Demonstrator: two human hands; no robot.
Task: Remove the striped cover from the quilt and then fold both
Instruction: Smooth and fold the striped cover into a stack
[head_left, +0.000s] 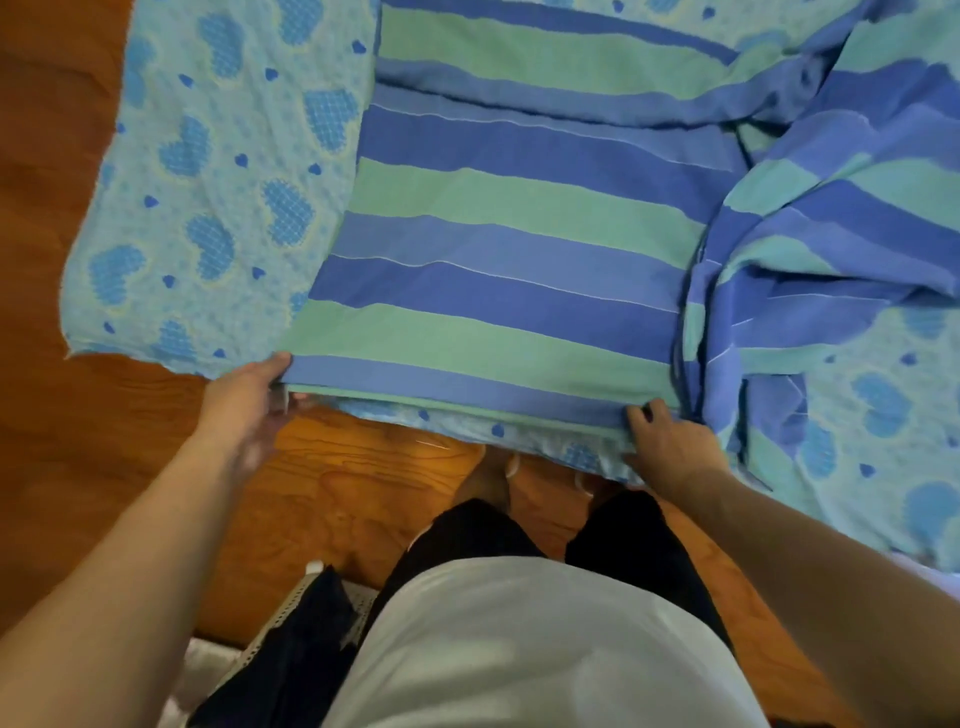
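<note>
The striped cover (498, 249) lies flat on the wooden floor (62, 156), on top of a light-blue heart-print quilt (218, 171) that shows past the cover's left side and as a thin strip under its near hem. To the right of the flat panel, the rest of the cover is bunched in loose folds (841, 208) over more of the heart print.

The left hand (249, 400) grips the cover's near-left corner, thumb on top and fingers tucked under the hem. The right hand (670, 441) rests at the near-right end of the same hem, fingertips curled onto the fabric; whether it truly pinches the edge or only presses on it I cannot tell.

The stripes run left to right, parallel to the hem stretched between the two hands, so the cover's flat panel extends straight away from the person. Both hands are about equally near the hem. From this, the step in hand looks like folding the cover: the held edge would need to travel forward, across the stripes, toward the far edge.
</note>
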